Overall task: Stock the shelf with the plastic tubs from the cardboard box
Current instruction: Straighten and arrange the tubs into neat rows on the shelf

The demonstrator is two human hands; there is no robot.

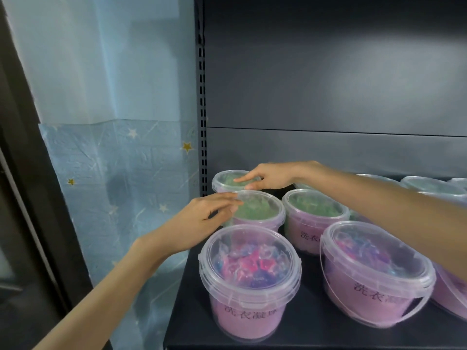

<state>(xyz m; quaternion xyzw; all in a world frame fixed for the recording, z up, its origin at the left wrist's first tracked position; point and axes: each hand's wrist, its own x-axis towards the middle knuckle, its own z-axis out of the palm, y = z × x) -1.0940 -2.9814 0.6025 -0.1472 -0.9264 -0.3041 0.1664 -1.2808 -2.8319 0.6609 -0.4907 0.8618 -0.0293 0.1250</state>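
Several clear plastic tubs with pink labels stand on the dark shelf (192, 322). A green-filled tub (260, 207) is second from the back in the left column. My left hand (202, 221) rests its fingertips on that tub's left rim, fingers apart. My right hand (267, 176) reaches across, with fingertips on the lid of the rear-left tub (225, 179). Neither hand grips a tub. A front tub (249, 276) holds pink and blue contents. The cardboard box is out of view.
Another green tub (314, 210) and a front-right tub (376, 271) with its handle down stand on the shelf, with more tubs at the right edge. The grey back panel (328, 84) rises behind. A slotted upright (201, 109) and blue starred wallpaper (113, 160) lie left.
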